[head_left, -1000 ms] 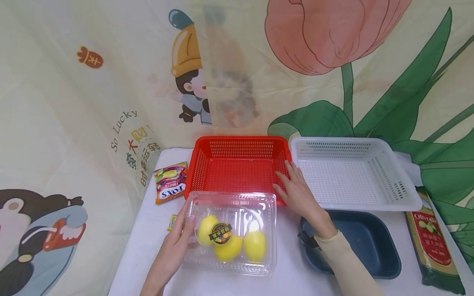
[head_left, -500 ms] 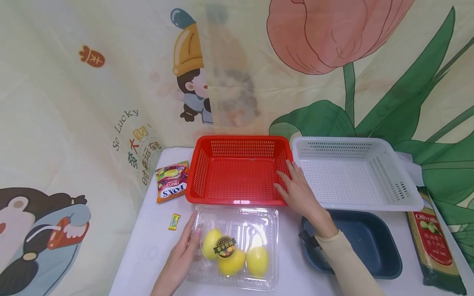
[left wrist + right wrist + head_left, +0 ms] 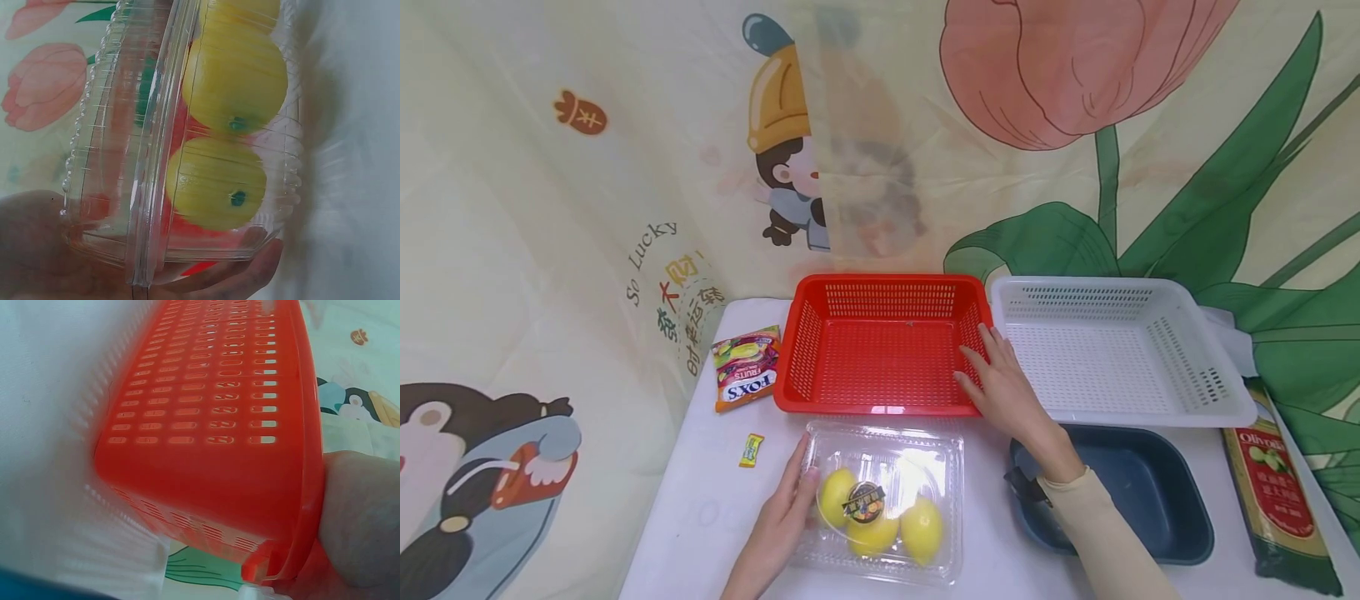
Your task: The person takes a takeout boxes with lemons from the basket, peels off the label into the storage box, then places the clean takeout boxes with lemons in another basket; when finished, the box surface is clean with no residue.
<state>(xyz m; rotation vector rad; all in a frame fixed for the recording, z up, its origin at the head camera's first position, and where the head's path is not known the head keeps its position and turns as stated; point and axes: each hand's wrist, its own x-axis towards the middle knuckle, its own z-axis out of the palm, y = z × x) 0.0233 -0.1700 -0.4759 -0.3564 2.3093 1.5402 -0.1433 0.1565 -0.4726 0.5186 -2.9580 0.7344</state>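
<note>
My left hand (image 3: pixel 781 510) grips the left edge of a clear plastic clamshell box (image 3: pixel 951 500) with its thumb along the lid side. In the left wrist view its fingers (image 3: pixel 265 269) curl round the box's end. Several lemon-like yellow fruits (image 3: pixel 921 531) lie inside under the lid, which carries a round dark label (image 3: pixel 865 502). The box is just in front of a red plastic basket (image 3: pixel 887 297). My right hand (image 3: pixel 1006 390) rests over that basket's right front rim, fingers spread and relaxed; in the right wrist view the rim hides the fingers.
Right of the red basket stands a white basket (image 3: pixel 1120 419), with a dark blue tub (image 3: pixel 1172 467) in front. A bag labelled Olivoila (image 3: pixel 1281 492) lies at far right. On the left lie a FOX'S candy bag (image 3: pixel 747 367) and a small yellow wrapped candy (image 3: pixel 750 450).
My left hand has drawn the clear box back from the red basket's front and slightly rightward, uncovering the basket's front rim and the small candy. The right hand has stayed in place.
</note>
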